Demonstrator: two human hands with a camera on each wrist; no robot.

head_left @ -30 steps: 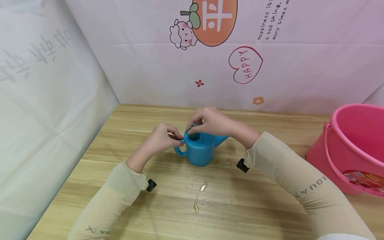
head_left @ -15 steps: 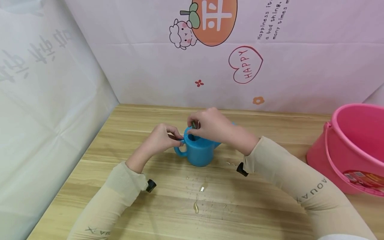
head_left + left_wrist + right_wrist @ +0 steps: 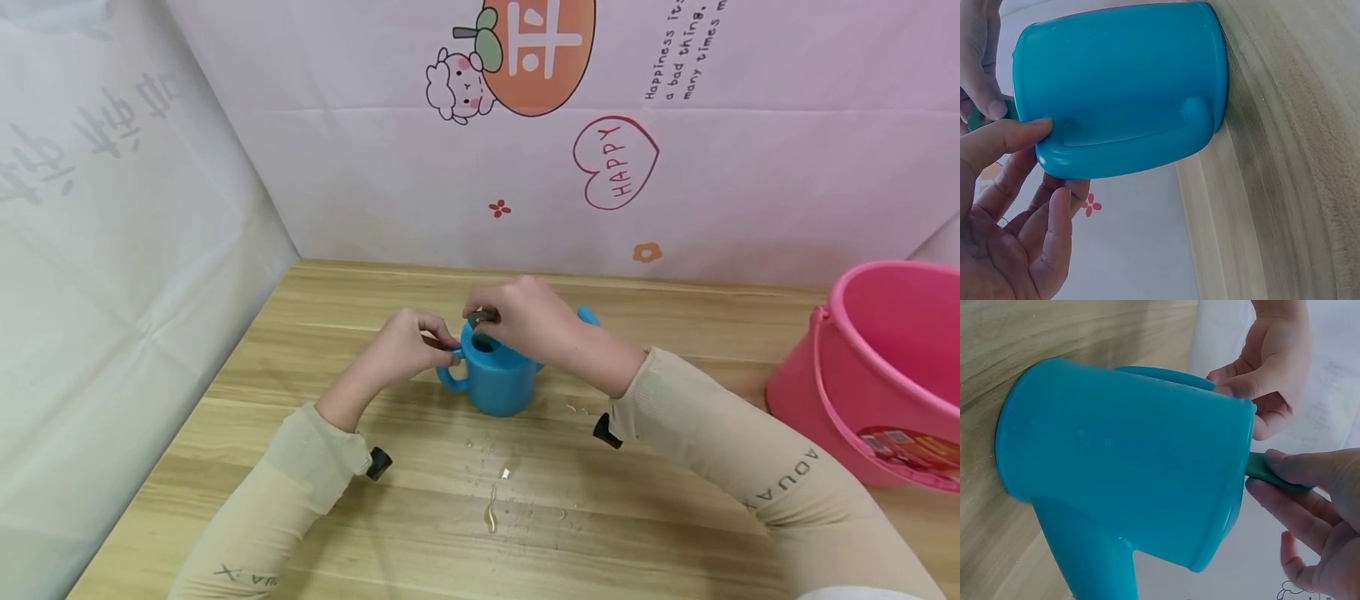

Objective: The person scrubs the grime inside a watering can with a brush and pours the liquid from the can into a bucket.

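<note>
A blue watering can (image 3: 501, 385) stands upright on the wooden table, its spout partly behind my right wrist. With thumb and fingers, my left hand (image 3: 405, 346) pinches the top of the can's loop handle (image 3: 1129, 156). Above the round top opening, my right hand (image 3: 532, 317) pinches a slim dark green piece (image 3: 1266, 472) that looks like a flat handle. Its upper end shows between my fingers in the head view. In the right wrist view its other end passes behind the can's rim, and I cannot tell what is on it.
A pink bucket (image 3: 806, 392) with a bail handle stands at the right of the table. Water drops and a small puddle (image 3: 491, 510) lie on the wood in front of the can. A printed white cloth (image 3: 375, 183) hangs behind the table.
My right hand has shifted slightly over the opening and the green piece has changed its tilt. The spout tip has come into view beyond my right wrist. My left hand keeps its place.
</note>
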